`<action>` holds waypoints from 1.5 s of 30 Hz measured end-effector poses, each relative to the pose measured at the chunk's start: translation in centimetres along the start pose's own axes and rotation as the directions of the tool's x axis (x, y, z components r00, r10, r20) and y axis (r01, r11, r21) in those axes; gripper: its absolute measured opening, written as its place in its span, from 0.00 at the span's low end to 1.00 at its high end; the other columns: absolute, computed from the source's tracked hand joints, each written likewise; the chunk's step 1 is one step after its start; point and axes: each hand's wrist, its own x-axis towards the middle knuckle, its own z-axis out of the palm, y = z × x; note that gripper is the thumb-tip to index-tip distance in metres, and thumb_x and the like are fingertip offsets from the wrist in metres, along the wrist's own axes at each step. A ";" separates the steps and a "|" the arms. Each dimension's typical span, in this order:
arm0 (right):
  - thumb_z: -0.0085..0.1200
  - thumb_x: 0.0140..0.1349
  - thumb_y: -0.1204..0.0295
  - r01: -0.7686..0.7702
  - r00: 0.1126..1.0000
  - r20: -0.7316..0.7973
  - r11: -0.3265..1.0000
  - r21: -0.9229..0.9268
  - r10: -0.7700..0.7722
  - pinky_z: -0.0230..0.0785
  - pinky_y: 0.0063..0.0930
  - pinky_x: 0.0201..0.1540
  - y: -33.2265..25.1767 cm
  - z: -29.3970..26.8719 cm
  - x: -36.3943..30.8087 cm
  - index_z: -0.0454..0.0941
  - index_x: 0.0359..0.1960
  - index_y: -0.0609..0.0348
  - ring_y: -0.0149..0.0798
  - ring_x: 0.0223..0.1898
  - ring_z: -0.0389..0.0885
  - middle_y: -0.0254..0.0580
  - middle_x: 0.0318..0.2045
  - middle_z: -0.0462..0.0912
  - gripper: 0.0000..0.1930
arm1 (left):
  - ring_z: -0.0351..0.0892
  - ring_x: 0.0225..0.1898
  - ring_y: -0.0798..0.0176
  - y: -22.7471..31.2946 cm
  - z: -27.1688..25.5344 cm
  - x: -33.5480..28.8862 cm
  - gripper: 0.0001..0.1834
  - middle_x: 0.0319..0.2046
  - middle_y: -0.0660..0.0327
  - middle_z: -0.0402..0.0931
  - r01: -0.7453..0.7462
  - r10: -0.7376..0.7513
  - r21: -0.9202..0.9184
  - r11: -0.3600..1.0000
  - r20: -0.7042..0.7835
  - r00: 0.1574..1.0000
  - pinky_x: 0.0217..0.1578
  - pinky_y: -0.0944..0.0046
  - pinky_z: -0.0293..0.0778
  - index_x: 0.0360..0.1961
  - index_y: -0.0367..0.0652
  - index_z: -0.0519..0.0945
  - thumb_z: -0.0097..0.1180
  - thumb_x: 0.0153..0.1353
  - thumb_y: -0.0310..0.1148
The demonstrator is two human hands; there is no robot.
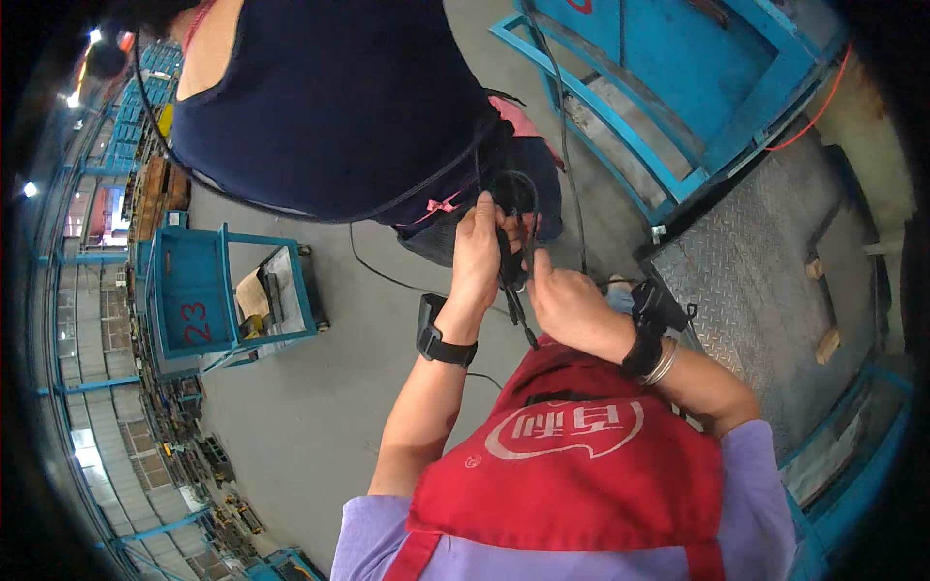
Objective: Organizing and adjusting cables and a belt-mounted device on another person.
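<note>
Standing on a wide grey floor (291, 416), I have blue carts (189, 261) to either side and a person (329, 107) in navy ahead. Beyond my red apron (572, 484), my left hand (477, 254) and right hand (570, 302) both grasp black cables (516, 308) between us.

Grip half covered, edges cropped.
The middle of the black cables (509, 276) is partly covered by the left hand (475, 254) and the right hand (568, 302); which strand is pinched by each cannot be made out. The co-worker (334, 107) is cut off by the top edge, with most of the head lost. The upper blue frame (697, 58) is cropped there too; the lower-right blue frame (862, 528) is cut by the dark rim. Goods (189, 455) along the far left are too small to be identified.
</note>
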 end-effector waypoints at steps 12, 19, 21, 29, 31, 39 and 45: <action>0.45 0.50 0.74 0.168 0.959 -0.079 0.772 -0.613 -0.271 0.66 0.29 0.20 -1.5 0.6 1.6 0.69 0.41 0.69 0.38 0.19 0.77 0.40 0.17 0.76 0.16 | 0.68 0.20 0.66 -0.4 -0.6 1.0 0.20 0.16 0.64 0.68 0.256 -0.250 -0.244 0.935 0.056 0.967 0.24 0.66 0.66 0.31 0.41 0.72 0.40 0.66 0.48; 0.57 0.57 0.60 -0.225 0.749 0.654 0.886 0.406 -0.109 0.67 0.27 0.45 1.8 -5.3 5.0 0.65 0.53 0.68 0.33 0.41 0.75 0.43 0.42 0.78 0.29 | 0.57 0.14 0.70 -2.3 -1.6 1.1 0.18 0.13 0.69 0.60 0.074 -0.092 -0.155 0.985 -0.117 0.989 0.17 0.68 0.56 0.25 0.47 0.70 0.44 0.64 0.48; 0.55 0.59 0.61 -0.294 0.935 0.353 0.646 0.705 0.040 0.67 0.25 0.44 4.5 -4.8 5.4 0.72 0.45 0.63 0.28 0.42 0.74 0.35 0.40 0.77 0.19 | 0.56 0.14 0.71 -1.7 -0.7 0.9 0.19 0.13 0.70 0.59 0.093 -0.106 -0.130 0.987 -0.100 0.989 0.16 0.68 0.55 0.25 0.46 0.70 0.42 0.64 0.49; 0.48 0.62 0.61 -0.483 0.848 0.508 0.175 0.858 -0.148 0.69 0.28 0.40 1.0 -3.4 12.1 0.75 0.39 0.58 0.33 0.39 0.76 0.36 0.37 0.77 0.13 | 0.60 0.15 0.73 -1.6 -2.2 1.2 0.26 0.16 0.70 0.63 0.063 -0.065 0.030 0.998 0.079 0.995 0.14 0.72 0.55 0.30 0.46 0.69 0.35 0.64 0.59; 0.48 0.61 0.61 -0.434 0.883 0.452 0.147 0.889 -0.129 0.70 0.25 0.31 1.4 -1.9 12.5 0.76 0.34 0.56 0.30 0.30 0.76 0.33 0.30 0.77 0.12 | 0.63 0.16 0.74 -2.6 -2.5 1.8 0.27 0.16 0.69 0.66 0.042 -0.033 -0.120 0.992 0.071 0.997 0.14 0.72 0.57 0.28 0.48 0.71 0.35 0.62 0.62; 0.51 0.58 0.56 -0.575 0.779 0.624 0.333 0.747 -0.056 0.69 0.24 0.20 3.2 -2.0 14.9 0.77 0.33 0.64 0.31 0.18 0.75 0.43 0.38 0.81 0.20 | 0.66 0.24 0.69 -1.8 -1.3 -0.2 0.22 0.21 0.68 0.64 0.106 -0.047 -0.312 0.944 0.192 0.980 0.31 0.65 0.69 0.36 0.43 0.70 0.40 0.65 0.53; 0.50 0.62 0.63 -0.618 0.645 0.661 0.246 0.746 -0.385 0.64 0.29 0.52 4.5 -5.6 17.3 0.76 0.39 0.63 0.37 0.46 0.75 0.43 0.42 0.78 0.14 | 0.49 0.17 0.75 0.4 1.0 0.5 0.19 0.16 0.73 0.52 0.070 -0.114 -0.318 0.945 -0.121 0.986 0.18 0.74 0.51 0.26 0.47 0.64 0.42 0.65 0.51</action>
